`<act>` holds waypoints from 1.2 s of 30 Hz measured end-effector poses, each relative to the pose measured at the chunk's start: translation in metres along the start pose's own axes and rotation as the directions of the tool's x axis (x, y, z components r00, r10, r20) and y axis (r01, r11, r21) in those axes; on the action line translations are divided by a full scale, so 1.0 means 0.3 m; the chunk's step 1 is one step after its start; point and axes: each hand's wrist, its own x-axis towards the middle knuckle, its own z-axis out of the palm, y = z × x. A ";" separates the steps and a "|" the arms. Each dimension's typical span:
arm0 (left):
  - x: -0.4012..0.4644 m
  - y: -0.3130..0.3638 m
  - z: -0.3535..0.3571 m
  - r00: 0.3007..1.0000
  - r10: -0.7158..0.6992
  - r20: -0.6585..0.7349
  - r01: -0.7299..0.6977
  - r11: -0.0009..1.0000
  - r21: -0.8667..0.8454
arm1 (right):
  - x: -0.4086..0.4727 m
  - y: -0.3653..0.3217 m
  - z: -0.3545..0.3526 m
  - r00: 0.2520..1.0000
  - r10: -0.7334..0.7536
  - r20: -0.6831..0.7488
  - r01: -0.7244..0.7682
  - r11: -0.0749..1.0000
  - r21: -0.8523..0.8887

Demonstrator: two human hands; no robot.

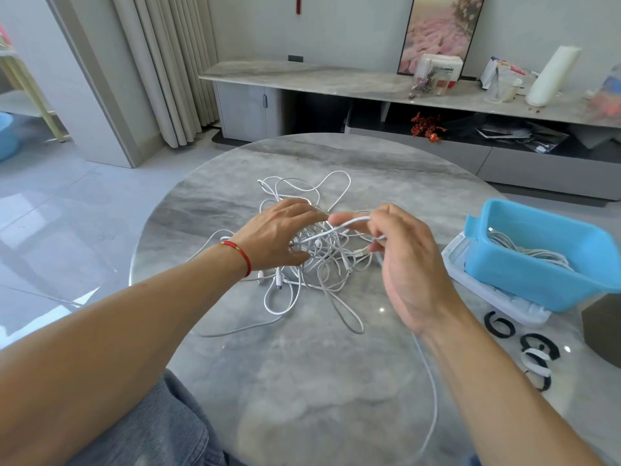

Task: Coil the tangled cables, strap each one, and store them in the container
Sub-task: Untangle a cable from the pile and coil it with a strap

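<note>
A white cable tangle [309,253] sprawls mid-table [302,381]. The right hand [403,264] pinches one strand, which runs roughly left-right toward the left hand [279,237], whose grip is spread wide over the pile. The blue container [537,264], holding a coiled cable, sits right.

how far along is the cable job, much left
Early on. Done: at least one coiled cable sits in the blue container. In hand: right hand holds a strand, left hand is in the tangle. Left: most cables; straps unused.
</note>
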 end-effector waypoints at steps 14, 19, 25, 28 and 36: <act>0.004 0.049 -0.024 0.997 -0.058 -0.050 0.067 0.977 0.202 | -0.012 0.127 0.072 0.994 0.078 0.080 0.047 0.355 -0.934; -0.008 0.019 -0.027 0.995 -0.103 -0.016 0.104 0.970 0.218 | -0.011 0.100 0.070 0.993 -0.023 0.116 0.118 0.298 -0.947; -0.023 -0.022 -0.009 0.980 -0.199 0.010 0.195 0.968 0.159 | -0.006 0.033 -0.045 0.996 -0.008 0.084 0.062 0.746 -0.663; -0.022 -0.024 -0.005 0.974 -0.226 0.015 0.222 0.965 0.138 | -0.013 -0.020 -0.079 0.992 0.014 0.125 0.020 0.964 -0.265; 0.012 0.033 -0.023 0.994 -0.103 -0.045 0.109 0.980 0.167 | 0.030 0.048 -0.011 0.989 0.062 -0.133 -0.066 0.997 -0.033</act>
